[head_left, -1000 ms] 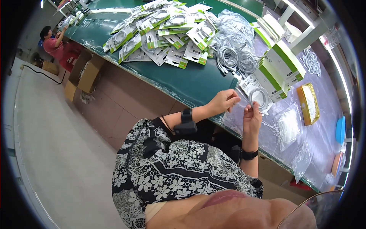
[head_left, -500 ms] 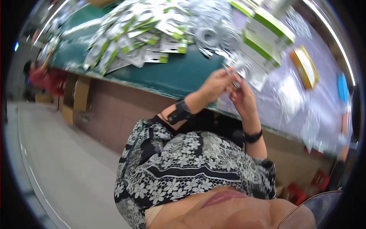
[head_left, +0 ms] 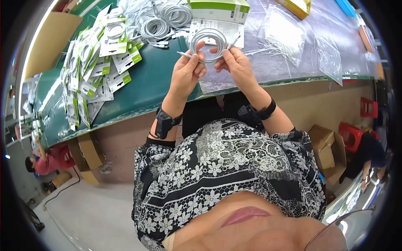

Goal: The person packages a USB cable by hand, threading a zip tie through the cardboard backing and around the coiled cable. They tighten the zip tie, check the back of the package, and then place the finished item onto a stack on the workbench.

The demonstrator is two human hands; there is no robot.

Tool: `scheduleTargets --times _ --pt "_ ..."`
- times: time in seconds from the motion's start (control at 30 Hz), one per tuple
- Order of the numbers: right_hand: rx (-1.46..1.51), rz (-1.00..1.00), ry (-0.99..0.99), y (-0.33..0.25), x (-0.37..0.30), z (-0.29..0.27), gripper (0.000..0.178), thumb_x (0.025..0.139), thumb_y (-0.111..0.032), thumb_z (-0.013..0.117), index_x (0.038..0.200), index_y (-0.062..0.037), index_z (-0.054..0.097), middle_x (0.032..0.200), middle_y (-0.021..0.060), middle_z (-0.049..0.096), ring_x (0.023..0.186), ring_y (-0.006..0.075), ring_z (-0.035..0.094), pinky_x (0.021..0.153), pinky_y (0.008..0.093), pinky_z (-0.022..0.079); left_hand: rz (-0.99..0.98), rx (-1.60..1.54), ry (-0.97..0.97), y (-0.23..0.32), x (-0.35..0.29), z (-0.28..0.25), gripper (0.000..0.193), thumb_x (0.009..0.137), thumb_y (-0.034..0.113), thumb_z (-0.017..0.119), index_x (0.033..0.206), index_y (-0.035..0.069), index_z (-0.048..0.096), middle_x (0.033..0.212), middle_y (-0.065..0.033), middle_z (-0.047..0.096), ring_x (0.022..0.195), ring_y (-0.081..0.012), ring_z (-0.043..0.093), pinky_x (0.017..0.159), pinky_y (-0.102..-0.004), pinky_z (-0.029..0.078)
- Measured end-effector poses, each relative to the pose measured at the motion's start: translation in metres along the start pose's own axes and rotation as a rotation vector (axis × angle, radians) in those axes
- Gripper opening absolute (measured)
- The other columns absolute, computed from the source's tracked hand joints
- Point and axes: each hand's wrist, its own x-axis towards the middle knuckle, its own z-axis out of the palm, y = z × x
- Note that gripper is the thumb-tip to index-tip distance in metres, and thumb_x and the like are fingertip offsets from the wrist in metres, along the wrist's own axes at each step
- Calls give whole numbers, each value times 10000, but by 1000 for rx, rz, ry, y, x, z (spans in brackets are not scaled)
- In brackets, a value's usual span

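Observation:
Both hands hold a coiled light grey cable [head_left: 209, 32] up over the table's front edge, its two connector ends sticking out to either side. My left hand [head_left: 187, 70] pinches the coil's left side between thumb and fingers. On the opposite side, my right hand [head_left: 235, 67] has thumb and fingers closed round the coil near the other connector. Just beyond it lie a white printed sheet [head_left: 236, 35] and a green-and-white box [head_left: 222, 9]. More coiled grey cables [head_left: 154, 28] are heaped to the left of the box.
Many green-and-white carded cable packs [head_left: 113, 35] are piled on the green table mat [head_left: 138, 79]. To the right are a clear bag of thin white strips [head_left: 284, 35], a yellow-edged box [head_left: 299, 6] and a blue tray [head_left: 345, 7]. Cardboard boxes [head_left: 326, 150] and red stools [head_left: 351, 134] stand below.
My hands have moved apart to opposite sides of the coil, which now faces me as an open ring. The view has swung to the right, and more carded packs show at left.

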Motion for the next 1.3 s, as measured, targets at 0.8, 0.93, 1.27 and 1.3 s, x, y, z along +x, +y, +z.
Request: scheduleTargets --times 0.8,0.93,1.27,1.3 --pt "-71 55 -52 -17 7 -40 334 1017 -246 344 1122 15 523 812 134 680 423 79 478 400 181 394 -80 -311 -5 -34 -4 -4 283 1012 237 412 1137 8 522 897 -50 580 556 -61 389 515 -217 365" --pt "-147 175 -235 -22 14 -52 312 1003 -250 398 1059 3 572 846 124 686 451 74 484 422 178 401 -108 -281 -107 -28 -2 -4 294 1013 236 406 1152 3 518 933 -68 596 548 -63 391 511 -220 371" --pt "280 269 -197 -15 10 -60 261 981 -234 471 1015 -6 594 911 72 664 650 75 563 606 244 509 -121 -63 -56 -17 5 3 369 1013 240 402 1265 -21 475 1139 -156 617 542 -63 402 526 -218 405" --pt "304 266 -210 -12 10 -62 268 984 -237 465 1030 -4 588 901 67 657 665 79 561 635 257 523 -123 -63 -56 -18 5 4 369 1013 240 402 1265 -21 475 1139 -156 617 542 -63 402 526 -218 405"
